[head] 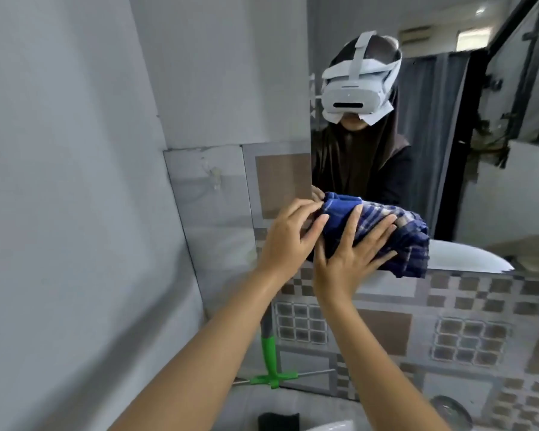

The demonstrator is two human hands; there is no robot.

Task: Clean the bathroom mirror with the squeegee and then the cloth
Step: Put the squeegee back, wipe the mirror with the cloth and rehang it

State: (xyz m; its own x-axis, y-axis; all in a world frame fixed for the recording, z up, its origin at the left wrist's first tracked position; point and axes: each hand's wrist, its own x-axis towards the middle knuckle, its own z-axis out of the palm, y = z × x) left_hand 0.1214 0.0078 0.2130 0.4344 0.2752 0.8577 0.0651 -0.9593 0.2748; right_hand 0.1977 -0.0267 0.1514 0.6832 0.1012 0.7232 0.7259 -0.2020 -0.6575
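Grey bathroom walls meet a band of brown-and-grey patterned tiles (386,328), and the mirror (433,150) hangs above that band at the upper right.

Both hands work at the mirror's lower left corner. The right hand (349,253) lies flat with fingers spread on a bunched blue plaid cloth (414,241), pressing it against the glass near the bottom edge. The left hand (288,241), at nine o'clock of the right, curls its fingertips onto the cloth's left end, just at the mirror's side edge; whether it truly pinches the fabric or only touches it cannot be told. The cloth's lower folds hang past the mirror's bottom edge onto the tiles.

At six o'clock from the hands, between the two forearms, a squeegee (269,362) with a green handle and crossbar leans against the tiled wall, untouched, its head down near the back of the counter. A dark, blurred object (277,421) sits at the frame's bottom edge below it.

At twelve o'clock, the glass reflects the person wearing a white headset (352,98) and dark clothing, with a dark doorway behind.
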